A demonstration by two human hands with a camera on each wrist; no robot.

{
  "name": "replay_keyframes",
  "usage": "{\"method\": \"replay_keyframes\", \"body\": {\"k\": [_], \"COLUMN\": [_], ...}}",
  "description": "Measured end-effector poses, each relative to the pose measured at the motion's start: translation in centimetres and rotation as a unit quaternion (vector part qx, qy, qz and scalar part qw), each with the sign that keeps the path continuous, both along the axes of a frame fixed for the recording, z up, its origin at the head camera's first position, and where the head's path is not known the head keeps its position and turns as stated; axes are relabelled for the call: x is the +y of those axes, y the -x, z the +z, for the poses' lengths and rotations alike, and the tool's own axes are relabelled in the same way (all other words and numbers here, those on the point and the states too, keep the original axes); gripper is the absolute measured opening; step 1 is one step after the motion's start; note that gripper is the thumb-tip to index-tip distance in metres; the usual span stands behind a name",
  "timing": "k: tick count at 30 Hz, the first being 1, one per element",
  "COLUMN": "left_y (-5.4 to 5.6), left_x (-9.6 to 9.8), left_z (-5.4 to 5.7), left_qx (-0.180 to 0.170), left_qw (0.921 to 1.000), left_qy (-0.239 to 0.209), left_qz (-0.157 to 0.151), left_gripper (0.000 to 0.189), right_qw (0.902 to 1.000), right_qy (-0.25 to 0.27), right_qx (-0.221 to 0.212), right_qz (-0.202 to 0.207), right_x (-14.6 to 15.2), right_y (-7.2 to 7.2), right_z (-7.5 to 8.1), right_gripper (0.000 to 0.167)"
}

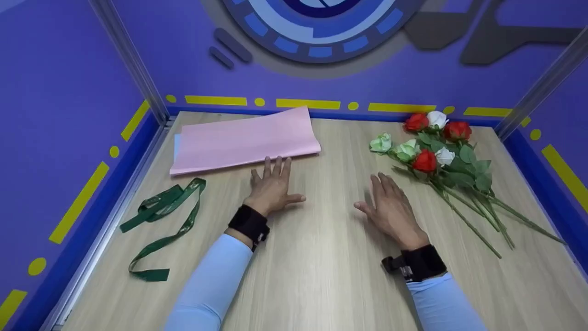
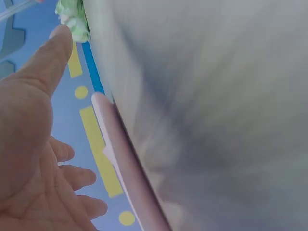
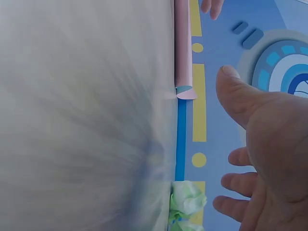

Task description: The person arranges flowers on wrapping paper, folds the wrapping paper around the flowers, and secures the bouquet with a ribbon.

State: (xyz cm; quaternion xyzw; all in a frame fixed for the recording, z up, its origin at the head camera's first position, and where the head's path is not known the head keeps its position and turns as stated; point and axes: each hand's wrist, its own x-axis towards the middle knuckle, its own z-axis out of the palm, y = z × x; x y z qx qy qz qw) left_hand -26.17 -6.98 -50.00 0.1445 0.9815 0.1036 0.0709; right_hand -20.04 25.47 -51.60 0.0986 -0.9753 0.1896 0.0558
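Note:
My left hand [image 1: 270,187] is over the table with fingers spread, its fingertips at the near edge of a folded pink wrapping paper [image 1: 243,140]. It holds nothing, and in the left wrist view its thumb [image 2: 53,57] points out straight. My right hand [image 1: 390,211], also bare, has straight fingers and a thumb turned inward. Just beyond and right of it lies a bunch of artificial roses [image 1: 425,161] in red, white and pale green, stems toward the near right. A loose green ribbon [image 1: 183,225] lies curled left of my left hand.
A pale wood-grain table [image 1: 312,276] carries everything. Blue-purple panels [image 1: 298,82] with yellow marks stand at the back and both sides, joined by metal posts [image 1: 138,59]. A light blue sheet edge [image 1: 177,145] peeks from under the pink paper.

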Motion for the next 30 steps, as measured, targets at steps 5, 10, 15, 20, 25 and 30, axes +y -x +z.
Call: {"method": "replay_keyframes", "body": {"k": [5,10,15,20,25,30], "left_y": [1.6,2.9,3.7,3.7,3.1,2.1], "left_x": [-0.8,-1.4,-1.3,-1.1,-0.3,0.7], "left_z": [0.2,-0.2,-0.2,-0.3,-0.7,-1.0], "left_qx": [0.004,-0.012,-0.022,-0.041,-0.064,-0.083], "left_qw": [0.9997,0.9987,0.9985,0.9979,0.9971,0.9965], "left_qy": [0.013,0.022,0.016,0.017,0.026,0.016], "left_qz": [0.021,0.045,0.048,0.047,0.033,-0.003], "left_gripper": [0.111,0.106,0.105,0.104,0.101,0.096], "right_qw": [0.9997,0.9995,0.9991,0.9990,0.9989,0.9986], "right_qy": [0.012,0.017,0.019,0.019,0.023,0.022], "right_qx": [0.021,0.026,0.036,0.039,0.039,0.046], "right_qz": [0.003,0.010,0.011,0.012,0.013,0.011], "right_x": [-0.2,-0.4,-0.2,-0.3,-0.3,-0.2], "right_y": [-0.3,-0.3,-0.2,-0.1,-0.1,-0.1], "right_z": [-0.1,-0.4,-0.5,-0.5,-0.5,-0.6], "right_gripper": [0.086,0.087,0.087,0.087,0.088,0.087]}}
